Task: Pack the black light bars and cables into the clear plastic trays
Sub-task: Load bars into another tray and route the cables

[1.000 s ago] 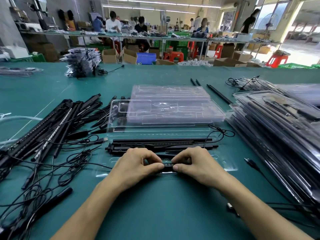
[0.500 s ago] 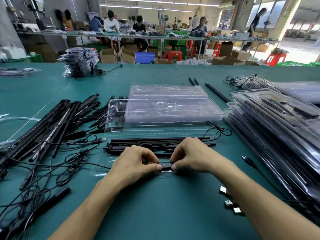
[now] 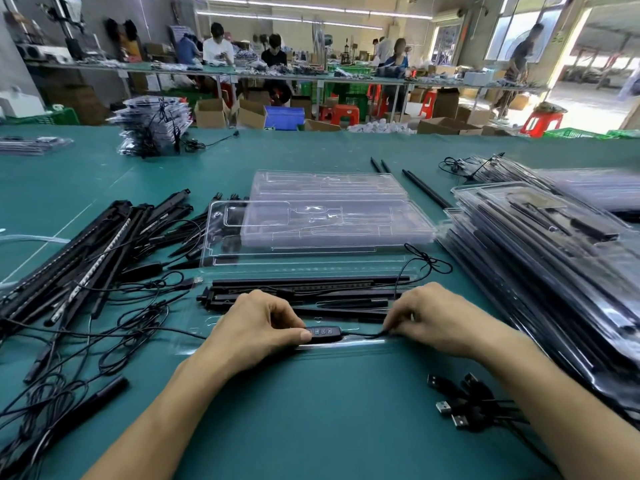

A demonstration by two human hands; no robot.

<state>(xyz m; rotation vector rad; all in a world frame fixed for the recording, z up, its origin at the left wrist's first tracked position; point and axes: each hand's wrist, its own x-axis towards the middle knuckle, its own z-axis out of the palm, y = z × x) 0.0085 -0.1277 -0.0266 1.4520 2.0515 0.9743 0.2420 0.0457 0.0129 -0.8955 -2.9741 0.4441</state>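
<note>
A clear plastic tray [image 3: 360, 349] lies open in front of me on the green table. Black light bars [image 3: 304, 289] lie in its far channels. In its near channel sits a black inline controller [image 3: 323, 332] with small buttons. My left hand [image 3: 256, 327] presses the controller's left end with the thumb, fingers curled over it. My right hand [image 3: 436, 317] pinches the thin black cable [image 3: 367, 336] that runs right from the controller. More of that cable loops past the tray's far right corner [image 3: 429, 261].
Loose light bars and tangled cables [image 3: 86, 271] lie in a pile at left. Empty clear trays [image 3: 318, 220] are stacked behind the open one. Packed trays [image 3: 554, 265] are stacked at right. USB plugs [image 3: 457, 403] lie near my right forearm. People work at benches beyond.
My right hand has slid right along the cable, away from my left hand, uncovering the controller between them. My left hand has stayed at the controller's left end.
</note>
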